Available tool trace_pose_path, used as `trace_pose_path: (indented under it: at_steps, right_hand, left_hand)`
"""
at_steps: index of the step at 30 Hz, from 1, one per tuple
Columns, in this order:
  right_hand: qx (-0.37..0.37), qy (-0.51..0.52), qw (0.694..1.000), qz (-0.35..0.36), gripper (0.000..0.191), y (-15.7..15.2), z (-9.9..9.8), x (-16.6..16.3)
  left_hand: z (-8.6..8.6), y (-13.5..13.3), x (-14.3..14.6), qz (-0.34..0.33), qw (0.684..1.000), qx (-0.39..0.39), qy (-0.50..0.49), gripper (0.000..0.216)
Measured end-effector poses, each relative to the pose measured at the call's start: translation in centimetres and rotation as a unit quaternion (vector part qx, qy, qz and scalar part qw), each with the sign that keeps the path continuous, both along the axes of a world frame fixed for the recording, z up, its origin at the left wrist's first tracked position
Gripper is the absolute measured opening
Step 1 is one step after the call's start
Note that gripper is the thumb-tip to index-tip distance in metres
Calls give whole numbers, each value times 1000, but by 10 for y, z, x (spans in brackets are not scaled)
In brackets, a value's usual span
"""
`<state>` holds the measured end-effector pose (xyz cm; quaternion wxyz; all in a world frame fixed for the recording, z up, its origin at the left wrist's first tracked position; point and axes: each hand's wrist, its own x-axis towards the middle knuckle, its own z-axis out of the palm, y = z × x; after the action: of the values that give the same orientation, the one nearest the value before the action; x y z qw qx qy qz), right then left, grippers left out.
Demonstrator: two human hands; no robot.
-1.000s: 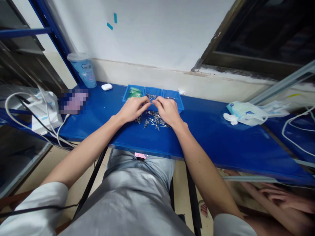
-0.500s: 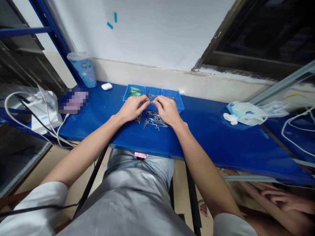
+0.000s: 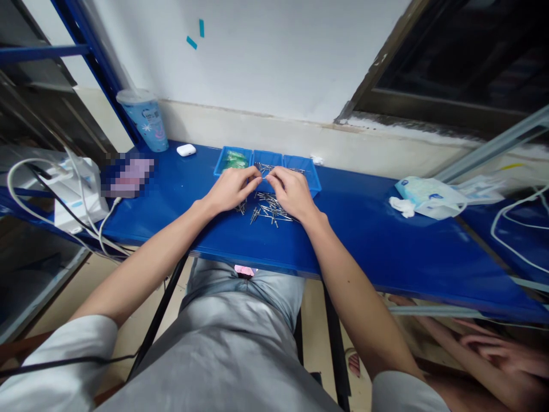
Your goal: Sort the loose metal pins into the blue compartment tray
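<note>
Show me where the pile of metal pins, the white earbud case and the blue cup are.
pile of metal pins (image 3: 268,212): head view, middle of the loose heap.
white earbud case (image 3: 186,151): head view, its top face.
blue cup (image 3: 148,127): head view, printed side wall.

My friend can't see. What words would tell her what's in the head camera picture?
The left hand and right hand hold their fingertips close together over a pile of small metal pins on a blue table. Just behind them sits a blue three-part tray, with a cup and a white case farther left.
</note>
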<state>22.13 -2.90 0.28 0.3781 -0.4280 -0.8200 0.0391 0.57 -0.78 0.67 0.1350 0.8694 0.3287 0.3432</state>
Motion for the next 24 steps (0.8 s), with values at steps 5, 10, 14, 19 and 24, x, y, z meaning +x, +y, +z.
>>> trace_pose_path:
  at_steps: [5, 10, 14, 19, 24]
  right_hand:
    - [-5, -4, 1000, -2, 29, 0, 0, 0]
    - [-6, -2, 1000, -1, 29, 0, 0, 0]
    - [-3, -4, 1000, -1, 29, 1, -1, 0]
    - [-5, -9, 1000, -3, 30, 1, -1, 1]
    - [-6, -8, 1000, -2, 29, 1, 0, 1]
  left_hand:
    - [-1, 0, 0, -1, 1000, -1, -3, 28]
    - [-1, 0, 0, -4, 1000, 2, -2, 28]
    - [0, 0, 0, -2, 1000, -1, 4, 27]
    - [1, -1, 0, -3, 1000, -2, 8, 28]
    - [1, -1, -1, -5, 1000, 0, 8, 29]
